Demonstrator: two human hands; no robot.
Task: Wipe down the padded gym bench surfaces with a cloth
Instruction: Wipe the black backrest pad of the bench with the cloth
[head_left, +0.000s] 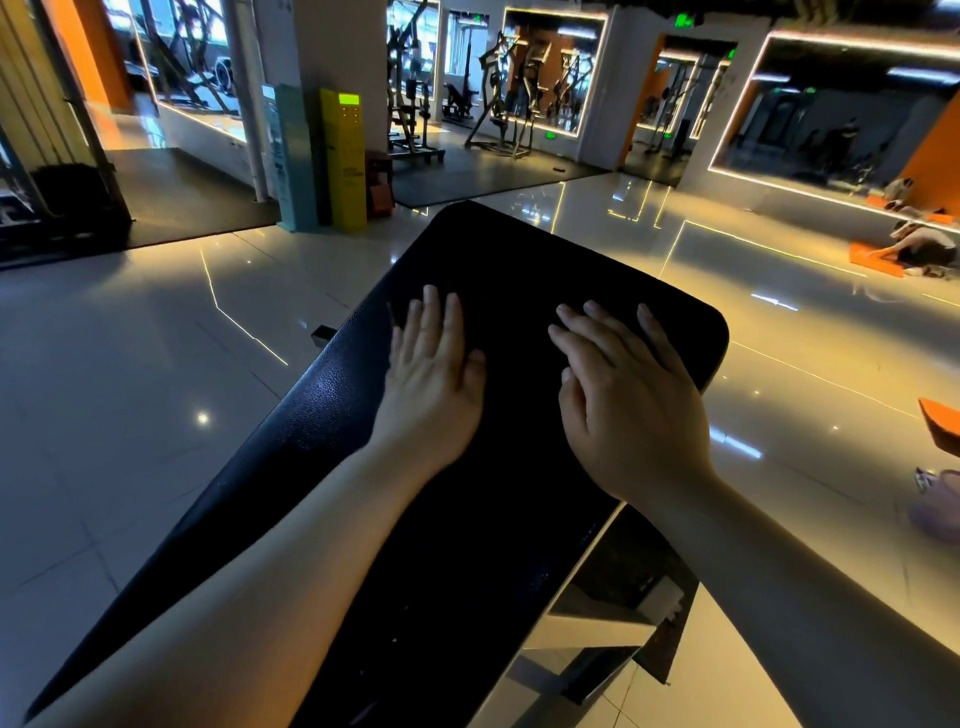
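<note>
Both hands flat, fingers spread: left hand (434, 358) and right hand (618, 389) press on the black bench pad (519, 260), centre frame. No cloth discernible; possibly a dark one underneath, cannot tell. Best wiped in long overlapping strokes, reaching the pad's far rounded edge.

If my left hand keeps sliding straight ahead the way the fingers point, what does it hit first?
Nothing, apparently: only bare black bench pad lies ahead of the left hand, up to the pad's far rounded edge, then tiled floor beyond.

Bench (519, 260) runs away from the viewer w/ both hands flat on its pad: left hand (434, 374) toward the left edge, right hand (618, 395) toward the right, side by side, apart. Kiosk (343, 156) stands beyond bench's far end, to the left; gym machines (504, 104) further back; person on mat (919, 244) on floor far right.
</note>
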